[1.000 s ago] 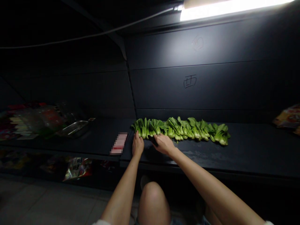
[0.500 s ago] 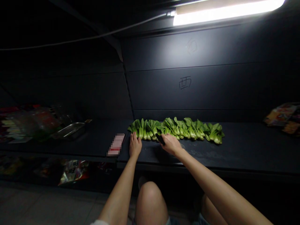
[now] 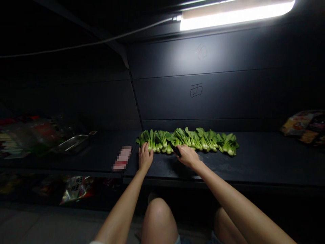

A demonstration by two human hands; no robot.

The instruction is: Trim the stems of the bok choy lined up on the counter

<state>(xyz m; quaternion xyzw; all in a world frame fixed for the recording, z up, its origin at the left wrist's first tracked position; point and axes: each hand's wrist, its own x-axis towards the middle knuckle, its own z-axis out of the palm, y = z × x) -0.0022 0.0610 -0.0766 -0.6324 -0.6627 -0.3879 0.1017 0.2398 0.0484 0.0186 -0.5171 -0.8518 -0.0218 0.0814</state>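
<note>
- Evidently, the row of leafy greens (image 3: 189, 137) is lying along the dark shelf (image 3: 228, 169), its leaves pointing toward the back panel (image 3: 165, 101) and its pale stem ends facing the person.
- At the row's left end, the left hand (image 3: 145, 157) is resting palm down, fingers stretched and slightly spread; their tips are seemingly touching the stems, but the hand is not closing round anything.
- Near the middle of the row, on its front side, the right hand (image 3: 187, 156) is wrapping its fingers round a dark tool (image 3: 175, 149), whose far end is pointing into the stems; whether it is bladed, I cannot tell.
- For good handling, the left fingers should be staying flat and light, steadying the end stems without bruising leaves, and keeping well apart from the tool's tip.
- The right hand is probably needing a low, gentle touch, since a hard push could be snapping stems or skewing the row.
- At the row's right end, one bunch is jutting slightly nearer the person, so it is likely deserving separate care.
- Left of the row, a blurred-out pink item (image 3: 122, 158) is lying just beside it; a metal tray (image 3: 76, 139) is sitting farther off.
- Above the row, a tube lamp (image 3: 238, 17) is shining.
</note>
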